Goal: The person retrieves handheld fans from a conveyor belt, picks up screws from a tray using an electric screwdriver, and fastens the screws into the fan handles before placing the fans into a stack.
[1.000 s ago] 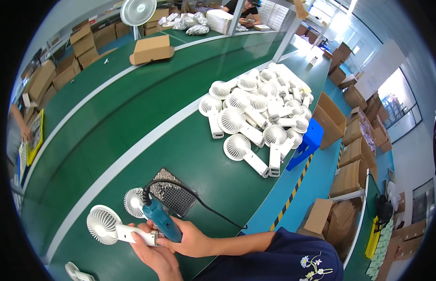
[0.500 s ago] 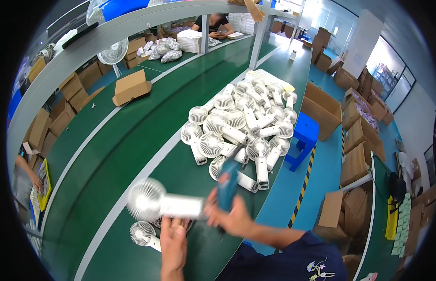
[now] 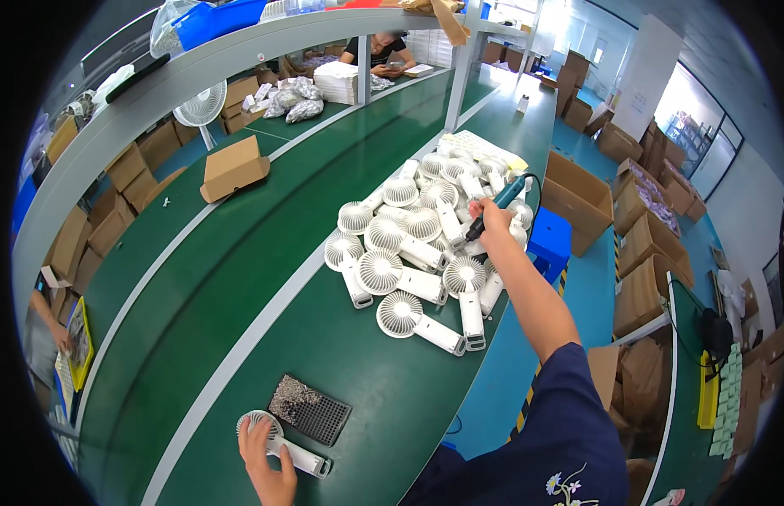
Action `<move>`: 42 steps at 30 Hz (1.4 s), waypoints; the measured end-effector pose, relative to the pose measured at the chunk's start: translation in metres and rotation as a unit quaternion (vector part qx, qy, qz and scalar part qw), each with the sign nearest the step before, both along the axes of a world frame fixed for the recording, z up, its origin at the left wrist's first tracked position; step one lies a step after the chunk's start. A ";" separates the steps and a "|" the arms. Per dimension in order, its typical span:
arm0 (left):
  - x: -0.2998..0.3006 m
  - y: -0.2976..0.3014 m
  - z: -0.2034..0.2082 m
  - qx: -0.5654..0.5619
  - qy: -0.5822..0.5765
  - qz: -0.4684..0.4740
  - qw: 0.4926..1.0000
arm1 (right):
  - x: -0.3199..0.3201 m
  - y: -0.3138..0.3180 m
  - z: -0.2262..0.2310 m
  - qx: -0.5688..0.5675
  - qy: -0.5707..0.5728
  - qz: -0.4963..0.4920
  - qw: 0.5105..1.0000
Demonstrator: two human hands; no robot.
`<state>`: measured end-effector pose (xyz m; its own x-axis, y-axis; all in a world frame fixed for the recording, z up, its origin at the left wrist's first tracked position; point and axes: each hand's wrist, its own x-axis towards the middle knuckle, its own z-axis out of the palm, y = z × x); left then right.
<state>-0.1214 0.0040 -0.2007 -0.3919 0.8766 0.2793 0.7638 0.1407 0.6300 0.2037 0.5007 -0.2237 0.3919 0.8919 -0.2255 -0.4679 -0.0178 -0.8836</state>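
A white handheld fan (image 3: 305, 458) lies on the green bench at the near left. My left hand (image 3: 265, 464) grips it, fingers over its round grille and thumb beside the handle. Just beyond it sits a black screw tray (image 3: 329, 419), its far-left part heaped with small screws. My right hand (image 3: 493, 226) reaches out over the right side of a pile of white handheld fans (image 3: 400, 314). Closed in that hand is a teal and black electric screwdriver (image 3: 511, 189), its black end pointing down and left; whether the fingers also touch a fan is hidden.
An open cardboard box (image 3: 234, 169) stands across the green conveyor belt (image 3: 265, 244). A blue stool (image 3: 550, 240) and large cartons (image 3: 577, 202) are right of the bench. A grey overhead frame (image 3: 97, 126) arches at left. Another person sits at the far end; another's arm shows at far left.
My right hand has swung with the screwdriver from the near bench to the fan pile. My left hand, which held up one fan, is now down on the fan beside the screw tray.
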 end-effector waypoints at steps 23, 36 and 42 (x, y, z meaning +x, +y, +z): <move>-0.034 0.006 0.007 -0.257 0.126 -0.255 0.924 | -0.004 -0.080 0.052 0.046 -0.141 0.102 0.984; -0.041 0.004 -0.005 -0.149 0.225 -0.264 0.926 | -0.022 -0.307 0.044 0.106 -0.213 0.271 0.933; -0.036 -0.025 -0.014 -0.106 0.233 -0.250 0.934 | -0.055 -0.373 0.021 0.069 -0.180 0.416 0.889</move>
<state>-0.1578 -0.0207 -0.2150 0.2009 0.9726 0.1167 0.9519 -0.2220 0.2111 0.1492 0.1277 -0.2027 -0.3918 0.9160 -0.0860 -0.0288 -0.1056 -0.9940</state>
